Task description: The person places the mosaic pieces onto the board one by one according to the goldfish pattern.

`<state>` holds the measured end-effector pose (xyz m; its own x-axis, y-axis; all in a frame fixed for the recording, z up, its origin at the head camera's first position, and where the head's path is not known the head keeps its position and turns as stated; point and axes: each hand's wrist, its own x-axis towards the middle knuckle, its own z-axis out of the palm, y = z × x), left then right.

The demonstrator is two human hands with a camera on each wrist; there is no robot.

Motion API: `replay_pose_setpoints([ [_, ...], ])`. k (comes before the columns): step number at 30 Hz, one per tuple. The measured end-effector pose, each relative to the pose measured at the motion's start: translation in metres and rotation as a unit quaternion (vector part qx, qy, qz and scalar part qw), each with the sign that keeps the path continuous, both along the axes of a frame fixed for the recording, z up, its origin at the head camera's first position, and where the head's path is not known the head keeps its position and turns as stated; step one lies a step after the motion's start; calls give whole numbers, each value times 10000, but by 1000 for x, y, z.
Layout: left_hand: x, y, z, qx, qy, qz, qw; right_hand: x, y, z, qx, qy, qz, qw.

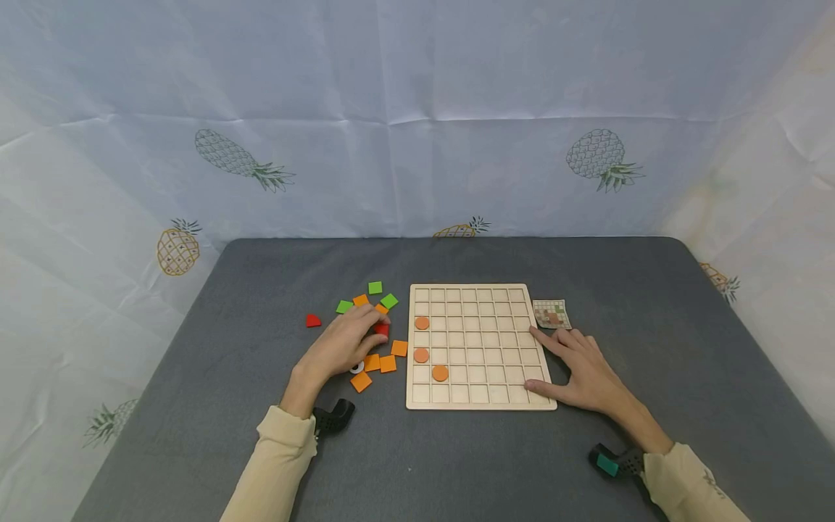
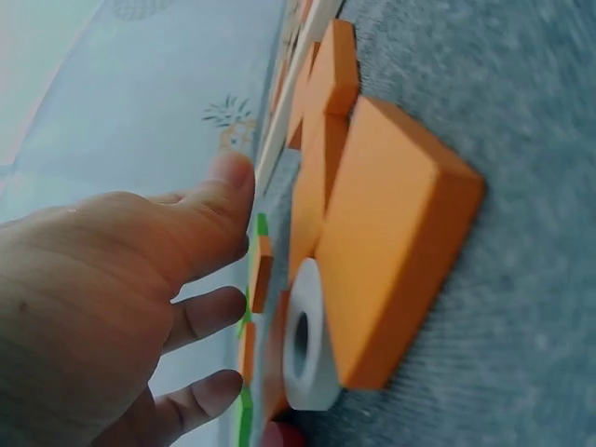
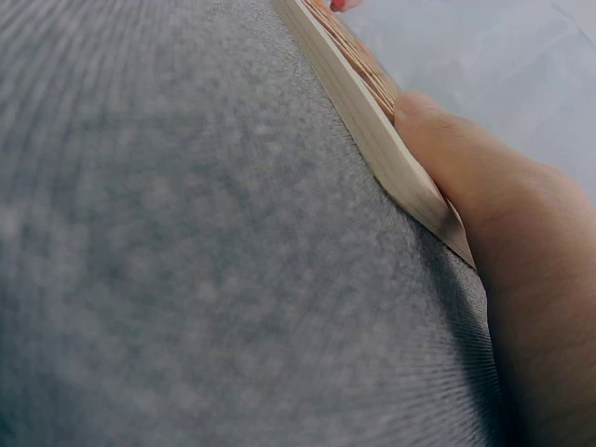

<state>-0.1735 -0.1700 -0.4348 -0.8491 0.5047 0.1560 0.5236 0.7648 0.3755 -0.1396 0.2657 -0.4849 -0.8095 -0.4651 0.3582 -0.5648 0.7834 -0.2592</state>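
Observation:
My left hand (image 1: 347, 335) hovers over a loose group of flat pieces, its thumb and fingers spread apart around a red piece (image 1: 381, 330); in the left wrist view nothing shows between them. Beneath and beside the palm lie several orange squares (image 2: 400, 223) and a white ring (image 2: 312, 340). A wooden grid board (image 1: 483, 402) lies right of the pieces, with orange discs (image 1: 440, 373) in three of its cells. My right hand (image 1: 583, 370) rests at the board's right edge, thumb and index finger extended onto its rim.
Several green squares (image 1: 375, 288) lie beyond the left hand, and another red piece (image 1: 313, 320) sits to its left. A small patterned card (image 1: 551, 314) lies right of the board. A patterned cloth (image 1: 417, 145) hangs behind the grey table (image 1: 457, 464).

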Motion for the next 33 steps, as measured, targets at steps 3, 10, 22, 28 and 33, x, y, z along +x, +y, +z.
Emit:
replay_pose_setpoints([
  [3, 0, 1, 3, 114, 63, -86, 9999, 0, 0, -1, -11, 35, 20, 10000],
  [10, 0, 7, 9, 198, 140, -195, 9995, 0, 0, 1, 31, -49, -26, 10000],
  [22, 2, 31, 23, 337, 498, -618, 9963, 1, 1, 2, 52, -84, -50, 9999],
  [28, 1, 56, 34, 173, 543, -1026, 9931, 0, 1, 1, 61, -118, -48, 9999],
  [33, 3, 77, 41, 148, 481, -1259, 9908, 0, 0, 1, 40, -90, -28, 9999],
])
